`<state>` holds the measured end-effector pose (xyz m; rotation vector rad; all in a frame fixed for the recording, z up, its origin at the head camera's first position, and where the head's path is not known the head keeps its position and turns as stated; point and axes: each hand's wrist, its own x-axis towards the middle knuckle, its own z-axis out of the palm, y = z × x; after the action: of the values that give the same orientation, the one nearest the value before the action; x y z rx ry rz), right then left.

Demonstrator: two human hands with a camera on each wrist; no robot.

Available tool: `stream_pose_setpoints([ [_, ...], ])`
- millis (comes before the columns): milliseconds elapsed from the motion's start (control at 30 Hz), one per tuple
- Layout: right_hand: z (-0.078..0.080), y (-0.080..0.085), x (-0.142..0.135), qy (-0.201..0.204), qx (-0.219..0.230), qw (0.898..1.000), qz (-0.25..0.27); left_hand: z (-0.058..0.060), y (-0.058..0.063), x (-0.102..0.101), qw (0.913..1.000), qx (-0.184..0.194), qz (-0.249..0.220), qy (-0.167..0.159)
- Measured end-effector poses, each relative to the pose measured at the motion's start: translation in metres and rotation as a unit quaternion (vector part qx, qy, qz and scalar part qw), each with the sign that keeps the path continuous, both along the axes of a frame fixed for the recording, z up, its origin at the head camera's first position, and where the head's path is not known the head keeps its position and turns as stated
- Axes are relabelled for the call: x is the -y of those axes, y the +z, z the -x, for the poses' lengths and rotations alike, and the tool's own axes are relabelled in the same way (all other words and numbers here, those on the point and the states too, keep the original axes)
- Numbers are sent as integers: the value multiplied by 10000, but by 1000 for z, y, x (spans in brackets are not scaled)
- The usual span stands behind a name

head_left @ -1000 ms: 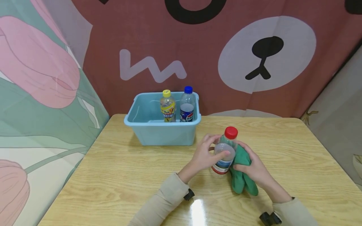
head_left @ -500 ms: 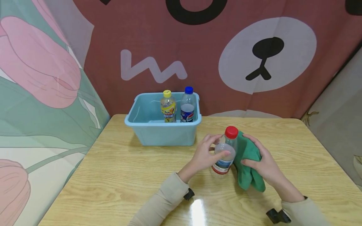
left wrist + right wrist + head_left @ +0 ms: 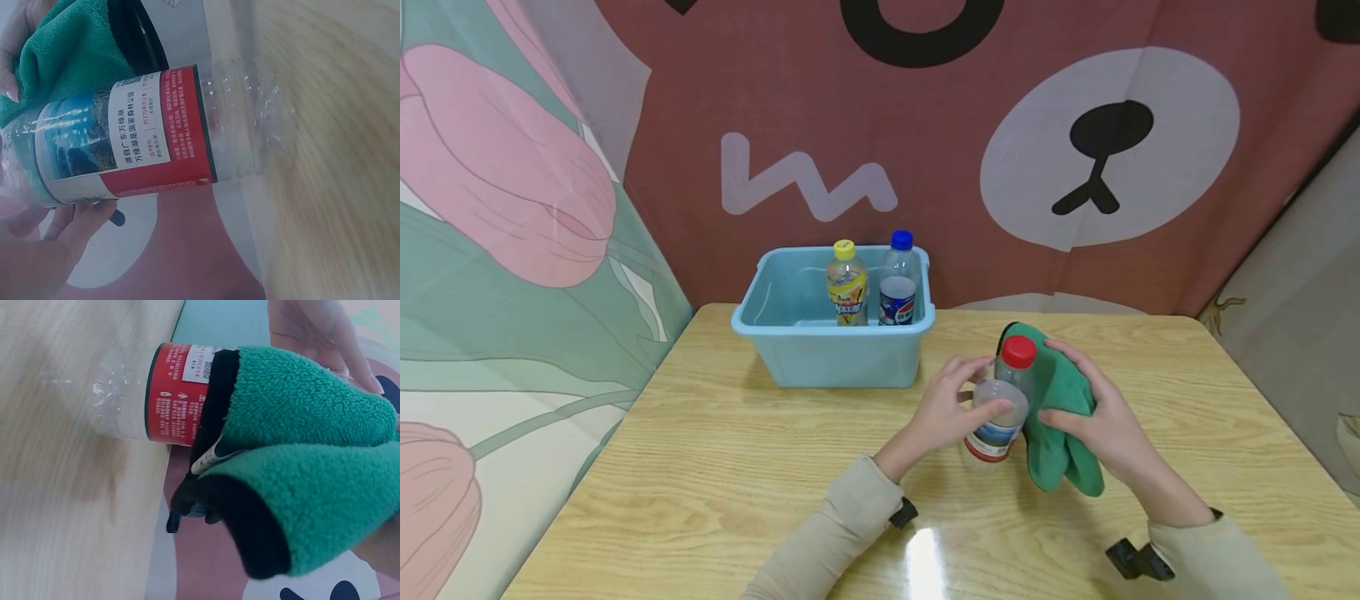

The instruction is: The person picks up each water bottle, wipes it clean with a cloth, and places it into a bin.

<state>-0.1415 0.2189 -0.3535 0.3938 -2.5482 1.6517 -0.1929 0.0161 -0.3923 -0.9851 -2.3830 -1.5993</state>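
A clear plastic bottle (image 3: 996, 421) with a red cap stands upright, slightly tilted, over the right part of the table. My left hand (image 3: 943, 408) holds it round its upper body, thumb across the front. In the left wrist view, the bottle's red, white and blue label (image 3: 134, 128) is plain. My right hand (image 3: 1101, 417) grips a folded green cloth (image 3: 1060, 383) against the bottle's right side. Fluffy pile and black edging show on the cloth (image 3: 306, 406) in the right wrist view, where it hides part of the bottle.
A light blue plastic tub (image 3: 835, 358) stands at the back of the wooden table (image 3: 700, 467). Inside it are a yellow-capped bottle (image 3: 847, 292) and a blue-capped bottle (image 3: 898, 287). Printed fabric (image 3: 925, 150) hangs behind and beside the table.
My right hand has moved right with the cloth, which is now spread higher behind the bottle's neck. The bottle has shifted slightly right; my left hand keeps its hold.
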Motion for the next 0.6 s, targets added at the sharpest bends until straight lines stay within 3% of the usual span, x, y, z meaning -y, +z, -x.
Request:
stream_pose_setpoints([
  [267,4,3,4,268,147,9995,-8,-3,7,1,9995,199,-231,-61],
  [300,4,3,4,281,187,9994,-25,0,2,0,9995,183,-251,-81],
  [600,7,5,9,496,202,9982,-271,-1,3,2,9986,217,-458,-155],
])
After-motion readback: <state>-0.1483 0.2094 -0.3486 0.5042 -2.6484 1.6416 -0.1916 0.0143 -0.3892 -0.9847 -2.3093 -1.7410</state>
